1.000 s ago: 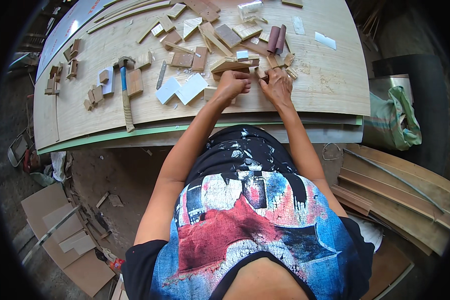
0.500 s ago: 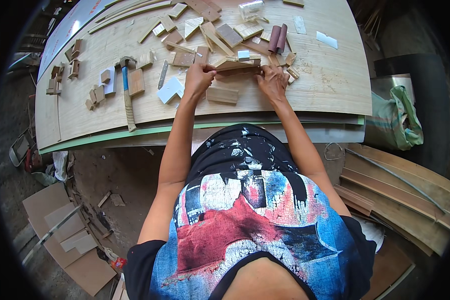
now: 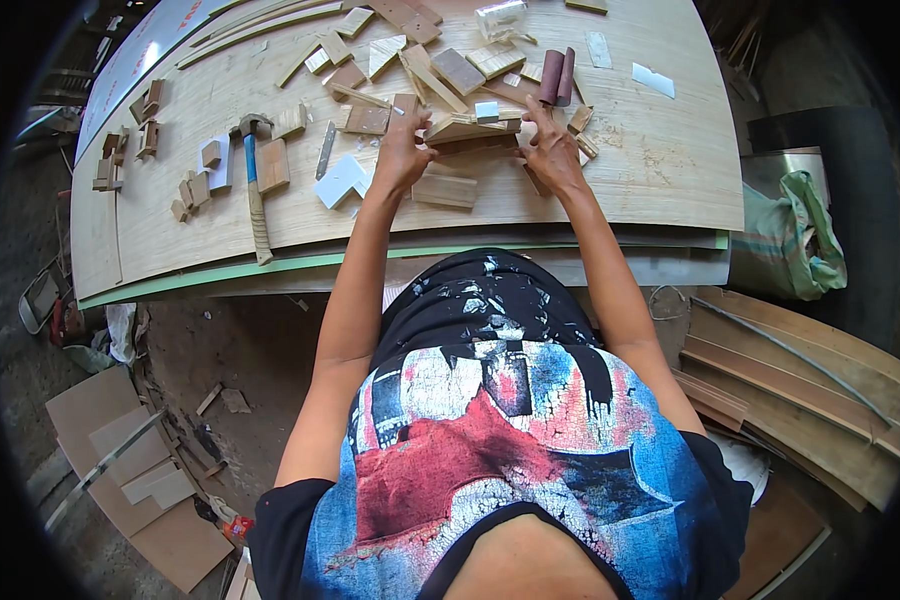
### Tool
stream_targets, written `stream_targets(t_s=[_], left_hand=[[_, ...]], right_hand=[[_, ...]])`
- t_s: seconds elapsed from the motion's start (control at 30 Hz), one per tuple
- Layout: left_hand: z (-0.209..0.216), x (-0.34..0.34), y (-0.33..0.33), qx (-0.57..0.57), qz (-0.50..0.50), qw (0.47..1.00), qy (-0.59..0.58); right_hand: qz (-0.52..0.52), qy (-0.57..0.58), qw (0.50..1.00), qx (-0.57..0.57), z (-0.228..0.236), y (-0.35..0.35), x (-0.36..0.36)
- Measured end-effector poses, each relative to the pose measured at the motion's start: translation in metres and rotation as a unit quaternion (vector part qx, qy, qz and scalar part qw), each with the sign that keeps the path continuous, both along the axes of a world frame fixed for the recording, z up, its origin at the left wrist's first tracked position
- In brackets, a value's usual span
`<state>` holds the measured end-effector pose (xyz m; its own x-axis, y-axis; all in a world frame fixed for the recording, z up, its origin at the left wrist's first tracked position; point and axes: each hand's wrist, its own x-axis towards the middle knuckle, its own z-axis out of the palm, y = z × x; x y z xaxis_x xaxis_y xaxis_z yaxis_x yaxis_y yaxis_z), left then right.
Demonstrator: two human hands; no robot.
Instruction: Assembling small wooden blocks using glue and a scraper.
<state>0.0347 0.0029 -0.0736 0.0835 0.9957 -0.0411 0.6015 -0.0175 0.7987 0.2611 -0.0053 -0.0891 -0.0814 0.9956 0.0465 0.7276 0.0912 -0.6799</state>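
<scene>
My left hand (image 3: 404, 152) is open above the wooden tabletop, its thumb and fingers apart, beside a light wooden piece with a slanted edge (image 3: 458, 129). A small white block (image 3: 487, 112) sits on that piece. My right hand (image 3: 553, 152) is open at its other end, with the forefinger stretched toward two maroon rolls (image 3: 550, 76), which look like sandpaper. A brown wooden piece (image 3: 534, 181) partly shows beneath my right hand. Between my wrists lies a rectangular wooden block (image 3: 445, 190). Whether my fingertips touch any wood is hard to tell.
A claw hammer (image 3: 254, 185) lies left of my hands, near a metal strip (image 3: 326, 149) and an L-shaped white piece (image 3: 342, 180). Several wood offcuts (image 3: 458, 70) crowd the far middle. Small assembled wooden pieces (image 3: 148, 138) stand at left. A green sack (image 3: 808, 235) is beyond the right edge.
Both hands have spread their fingers and let go of the wood. My right forefinger now reaches farther toward the maroon rolls. A brown piece shows below my right hand.
</scene>
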Motion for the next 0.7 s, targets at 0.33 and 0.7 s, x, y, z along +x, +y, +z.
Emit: stream_targets(t_s=[0.33,0.7], left_hand=[[-0.016,-0.009,0.001,-0.023,-0.021,0.999,0.011],[-0.016,-0.005,0.000,-0.011,-0.015,1.000,0.006]], right_hand=[[0.049,-0.065,0.997,-0.010,0.009,0.012,-0.006],[0.088,-0.025,0.995,-0.045,0.006,0.020,-0.001]])
